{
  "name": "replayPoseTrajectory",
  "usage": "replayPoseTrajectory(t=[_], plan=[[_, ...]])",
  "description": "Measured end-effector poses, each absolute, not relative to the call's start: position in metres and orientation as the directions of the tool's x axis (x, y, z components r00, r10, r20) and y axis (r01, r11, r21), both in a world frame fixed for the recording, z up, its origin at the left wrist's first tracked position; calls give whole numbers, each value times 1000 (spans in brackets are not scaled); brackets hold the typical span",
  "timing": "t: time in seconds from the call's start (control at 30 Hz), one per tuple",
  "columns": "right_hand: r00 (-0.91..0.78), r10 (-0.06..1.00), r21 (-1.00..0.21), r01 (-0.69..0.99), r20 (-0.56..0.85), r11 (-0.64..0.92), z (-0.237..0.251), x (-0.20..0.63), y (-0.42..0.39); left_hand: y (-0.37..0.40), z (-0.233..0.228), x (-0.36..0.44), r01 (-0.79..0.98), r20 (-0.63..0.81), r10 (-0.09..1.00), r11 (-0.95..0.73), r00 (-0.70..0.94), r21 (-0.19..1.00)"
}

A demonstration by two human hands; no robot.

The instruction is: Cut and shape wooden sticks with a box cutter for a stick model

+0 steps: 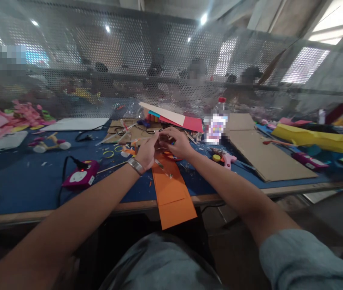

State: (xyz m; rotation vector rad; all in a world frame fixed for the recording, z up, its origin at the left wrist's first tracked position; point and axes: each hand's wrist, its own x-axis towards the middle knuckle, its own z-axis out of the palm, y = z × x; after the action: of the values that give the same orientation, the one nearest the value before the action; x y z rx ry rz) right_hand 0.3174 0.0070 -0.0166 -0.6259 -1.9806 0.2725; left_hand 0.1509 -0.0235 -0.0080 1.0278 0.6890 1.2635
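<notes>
My left hand (147,153), with a metal watch on its wrist, and my right hand (180,143) meet over the middle of the table. Both have their fingers curled inward and pressed close together around something small that they hide. Under them lie strips of orange paper (171,189), one hanging over the table's front edge. A thin clear strip (162,167) shows just below my left hand, above the paper. Something round and red-orange peeks out under my right hand, partly covered. Small orange scraps (129,152) lie left of my left hand.
A purple power box (82,174) with a plug stands left, near a small toy vehicle (49,143). Right are a pink glue gun (228,160), cardboard (268,157) and a bottle (218,121). Coloured sheets (171,116) lie behind my hands, before a perforated metal screen (123,52).
</notes>
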Motion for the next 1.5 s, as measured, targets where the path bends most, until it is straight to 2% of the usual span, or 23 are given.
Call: replayPoseTrajectory(t=[0.37, 0.97, 1.5], plan=[[-335, 533, -428, 340, 777, 837, -19, 316, 11, -20, -11, 148, -388, 141, 967, -49, 212, 921], [-363, 448, -314, 371, 817, 874, -14, 322, 9, -17, -14, 145, -301, 145, 956, -64, 255, 952], [-381, 413, -282, 354, 827, 892, -14, 320, 10, -14, -15, 145, -353, 210, 953, -123, 218, 927]])
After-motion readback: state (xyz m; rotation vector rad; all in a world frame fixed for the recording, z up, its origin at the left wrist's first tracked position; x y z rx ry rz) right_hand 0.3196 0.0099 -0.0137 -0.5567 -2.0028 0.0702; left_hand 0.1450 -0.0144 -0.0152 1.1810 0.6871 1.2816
